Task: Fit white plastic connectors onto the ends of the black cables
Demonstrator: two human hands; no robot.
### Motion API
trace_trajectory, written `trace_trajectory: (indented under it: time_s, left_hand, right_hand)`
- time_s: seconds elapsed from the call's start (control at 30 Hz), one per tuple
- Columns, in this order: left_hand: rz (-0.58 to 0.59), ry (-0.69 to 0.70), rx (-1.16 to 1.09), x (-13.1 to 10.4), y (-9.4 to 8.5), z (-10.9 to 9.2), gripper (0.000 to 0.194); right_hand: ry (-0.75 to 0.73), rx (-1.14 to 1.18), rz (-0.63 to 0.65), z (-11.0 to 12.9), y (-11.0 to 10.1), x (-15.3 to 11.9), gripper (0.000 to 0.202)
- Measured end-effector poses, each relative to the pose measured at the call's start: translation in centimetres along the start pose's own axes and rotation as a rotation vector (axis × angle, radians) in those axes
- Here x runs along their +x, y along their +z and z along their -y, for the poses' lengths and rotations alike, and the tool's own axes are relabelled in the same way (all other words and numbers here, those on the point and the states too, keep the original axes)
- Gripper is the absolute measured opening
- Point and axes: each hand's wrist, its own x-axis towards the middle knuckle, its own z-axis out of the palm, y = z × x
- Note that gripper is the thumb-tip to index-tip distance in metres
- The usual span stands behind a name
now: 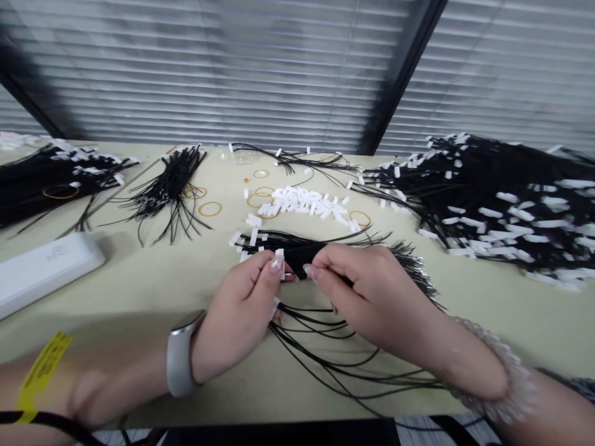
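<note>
My left hand (242, 316) is closed, with thumb and forefinger pinching a small white plastic connector (279, 255). Several thin black wires (320, 362) trail rightward from beneath its lower fingers. Just to the right, my right hand (372, 288) has thumb and forefinger pressed together on a thin black wire, mostly hidden by the fingers. A short wire tip (290, 274) shows beside the connector; whether it sits inside I cannot tell. Behind both hands lies a bundle of black wires (302, 251), white connectors at its left end and bare ends at the right.
Loose white connectors (307, 203) form a pile beyond my hands, near rubber bands (210, 209). Large heaps of black wires lie at right (502, 186) and left (41, 179). A smaller wire bunch (174, 179) and a white box (46, 269) are left. Blinds (279, 74) stand behind the table.
</note>
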Motion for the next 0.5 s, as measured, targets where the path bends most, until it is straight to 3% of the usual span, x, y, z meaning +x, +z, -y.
trace_trajectory:
  time_s: [0.5]
  left_hand:
    - [0.025, -0.008, -0.038, -0.05, 0.01, -0.27, 0.034]
  right_hand:
    - [0.018, 0.007, -0.019, 0.22, 0.0, -0.18, 0.015]
